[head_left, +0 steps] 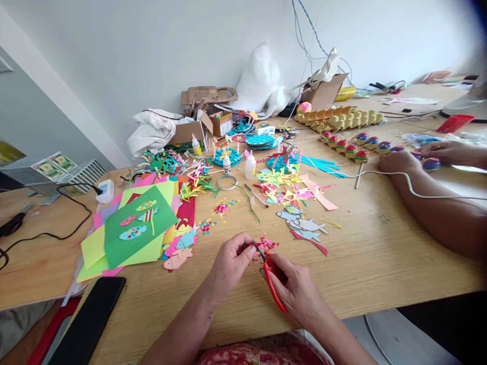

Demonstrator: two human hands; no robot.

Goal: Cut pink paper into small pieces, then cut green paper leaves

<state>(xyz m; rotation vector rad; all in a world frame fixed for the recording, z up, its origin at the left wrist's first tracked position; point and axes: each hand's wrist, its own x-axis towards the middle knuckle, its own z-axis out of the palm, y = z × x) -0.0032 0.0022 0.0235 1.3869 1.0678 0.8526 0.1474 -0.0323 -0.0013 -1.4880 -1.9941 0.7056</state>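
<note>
My right hand grips a pair of scissors with red handles, the short dark blades pointing up and to the left. Thumb and fingers of my left hand are pinched together at the blade tips; what they hold is too small and hidden to make out. Just behind the blades lies a small heap of pink and red paper snippets. Paper fish cutouts in grey and blue lie beyond, to the right, with a dark red paper strip by them. More coloured paper fish rest to the left.
A green sheet bearing decorated fish tops a paper stack at left, near a black phone. Glue bottles, a tape ring and paper scraps stretch across the middle. Another person's arms reach in at right, near painted egg-carton cups.
</note>
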